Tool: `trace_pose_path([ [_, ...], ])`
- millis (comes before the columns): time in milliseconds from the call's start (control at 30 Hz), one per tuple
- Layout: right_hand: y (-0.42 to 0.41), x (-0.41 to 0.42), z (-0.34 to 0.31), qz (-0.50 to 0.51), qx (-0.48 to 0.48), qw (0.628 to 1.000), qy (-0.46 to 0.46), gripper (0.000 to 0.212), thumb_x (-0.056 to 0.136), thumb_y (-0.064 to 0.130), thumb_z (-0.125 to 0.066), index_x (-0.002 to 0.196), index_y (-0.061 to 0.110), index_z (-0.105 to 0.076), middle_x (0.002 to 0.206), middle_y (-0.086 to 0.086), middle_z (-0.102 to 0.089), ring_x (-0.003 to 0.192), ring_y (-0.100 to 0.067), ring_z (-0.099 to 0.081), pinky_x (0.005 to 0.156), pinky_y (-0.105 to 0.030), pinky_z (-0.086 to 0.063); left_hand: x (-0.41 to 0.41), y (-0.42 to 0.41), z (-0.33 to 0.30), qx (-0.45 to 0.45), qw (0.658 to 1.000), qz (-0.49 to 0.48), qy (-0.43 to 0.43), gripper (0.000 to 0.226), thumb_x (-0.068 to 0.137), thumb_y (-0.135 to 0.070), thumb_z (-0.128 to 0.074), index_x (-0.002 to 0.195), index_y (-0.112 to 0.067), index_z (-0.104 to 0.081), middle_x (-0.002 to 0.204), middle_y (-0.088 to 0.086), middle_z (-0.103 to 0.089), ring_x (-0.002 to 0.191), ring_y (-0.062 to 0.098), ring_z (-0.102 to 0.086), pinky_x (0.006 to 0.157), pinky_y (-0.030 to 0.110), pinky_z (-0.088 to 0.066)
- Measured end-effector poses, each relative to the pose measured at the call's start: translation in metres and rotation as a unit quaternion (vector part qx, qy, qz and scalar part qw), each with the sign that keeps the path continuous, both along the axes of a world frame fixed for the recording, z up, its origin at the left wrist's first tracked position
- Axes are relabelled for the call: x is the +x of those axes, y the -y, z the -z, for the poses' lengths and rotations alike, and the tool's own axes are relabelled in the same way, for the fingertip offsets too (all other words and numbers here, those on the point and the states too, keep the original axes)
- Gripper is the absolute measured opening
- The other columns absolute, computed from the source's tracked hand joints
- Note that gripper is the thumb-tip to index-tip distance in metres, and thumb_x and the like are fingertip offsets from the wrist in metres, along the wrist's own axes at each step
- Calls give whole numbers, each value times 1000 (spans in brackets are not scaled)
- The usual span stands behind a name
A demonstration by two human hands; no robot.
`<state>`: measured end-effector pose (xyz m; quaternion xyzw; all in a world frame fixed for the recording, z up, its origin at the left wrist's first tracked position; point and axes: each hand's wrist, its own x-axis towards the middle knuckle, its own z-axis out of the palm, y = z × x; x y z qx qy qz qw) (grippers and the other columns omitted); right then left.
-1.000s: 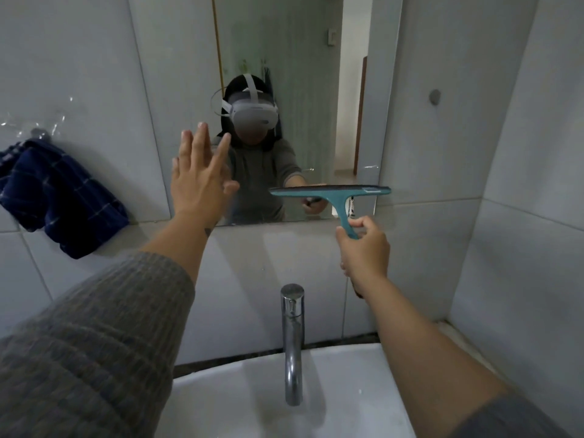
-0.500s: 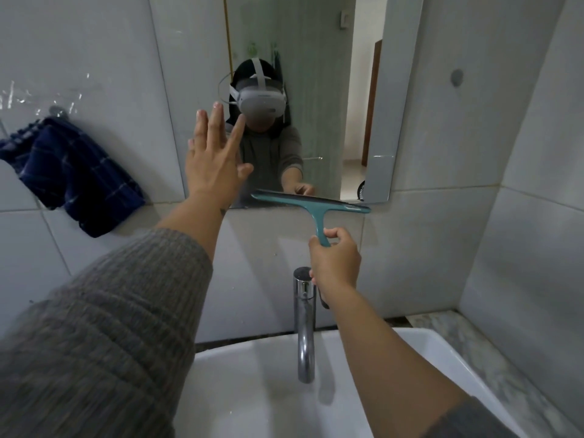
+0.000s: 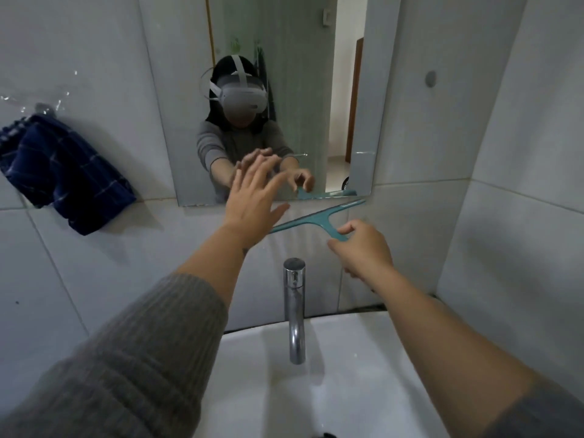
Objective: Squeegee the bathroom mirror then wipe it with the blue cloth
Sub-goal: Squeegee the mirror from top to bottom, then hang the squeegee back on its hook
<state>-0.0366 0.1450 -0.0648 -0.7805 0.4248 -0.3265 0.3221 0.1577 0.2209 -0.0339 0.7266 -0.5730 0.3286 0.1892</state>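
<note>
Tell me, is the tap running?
Off. No water comes from the spout of the tap, and the sink below it shows no stream.

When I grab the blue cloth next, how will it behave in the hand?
The blue cloth hangs in bunched folds from a wall hook, so it is probably limp and will droop. It looks thick, likely light though. It should lift off easily; the right hand holds the squeegee.
</note>
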Motion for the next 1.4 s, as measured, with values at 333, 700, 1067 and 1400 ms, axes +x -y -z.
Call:
trace_pose_path([
  [333, 15, -68, -104, -176, -83, 943, -271, 23, 78, 23, -78, 89, 16, -61, 77, -15, -67, 42, -17, -52, 43, -26, -46, -49, 8, -7, 94, 965, 199, 142, 63, 95, -25, -48, 150, -29, -18, 157, 2, -27, 147, 24, -9, 117, 56, -9],
  [700, 56, -111, -165, -16, -281, 900, -333, 41, 58, 60, -81, 84, 34, -66, 97, 9, -61, 101, -17, -53, 87, -40, -35, -87, 48, -22, 0, 948, 179, 263, 72, 88, -29, -60, 149, -26, -23, 114, 4, -59, 103, 25, -51, 95, 40, -44],
  [1067, 161, -67, -186, 47, -157, 973, 164, 67, 76, 30, -79, 134, 24, -46, 120, -7, -64, 102, -28, -66, 84, -47, -57, -163, 168, -13, -159, 983, 50, 75, 62, 89, -33, -61, 145, -20, -37, 98, 4, -61, 91, 27, -58, 98, 45, -44],
  [1400, 233, -41, -170, 31, -158, 970, 180, 60, 76, 14, -75, 130, 22, -52, 109, -10, -69, 98, -31, -67, 81, -49, -58, -175, 239, 12, -111, 994, 12, -5, 74, 84, -29, -60, 149, -18, -26, 101, 5, -58, 93, 26, -55, 101, 44, -43],
])
